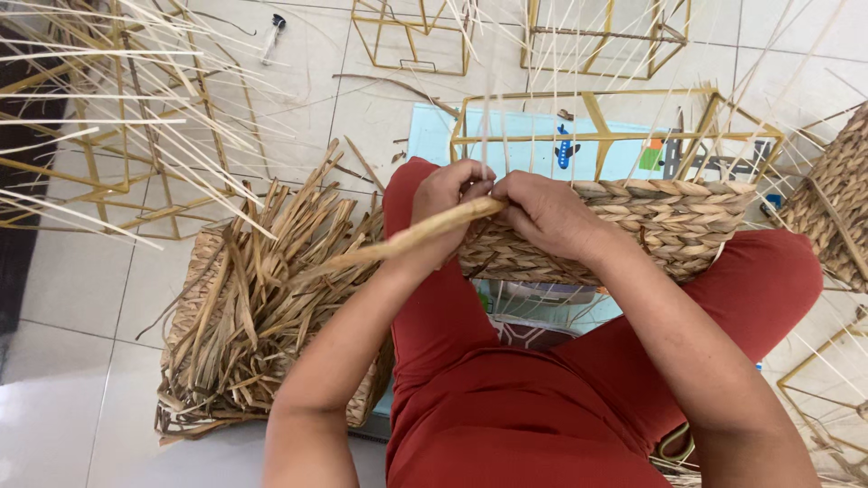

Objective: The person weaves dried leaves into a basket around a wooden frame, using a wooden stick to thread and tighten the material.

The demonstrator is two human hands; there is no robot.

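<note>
A half-woven basket (674, 221) of braided tan fibre on a gold wire frame (615, 136) rests on my lap, across my red trousers. My left hand (448, 203) and my right hand (547, 212) meet at the basket's left end. Both pinch a flat dried fibre strand (398, 244) that runs down to the left from my fingers. Thin pale upright stakes rise from the basket's rim in front of my hands.
A woven basket with many loose fibre ends (258, 307) sits at my left. Bare gold wire frames (136, 136) with pale stakes stand on the white tiled floor at left and at the back (601, 41). Another woven piece (836, 199) is at far right.
</note>
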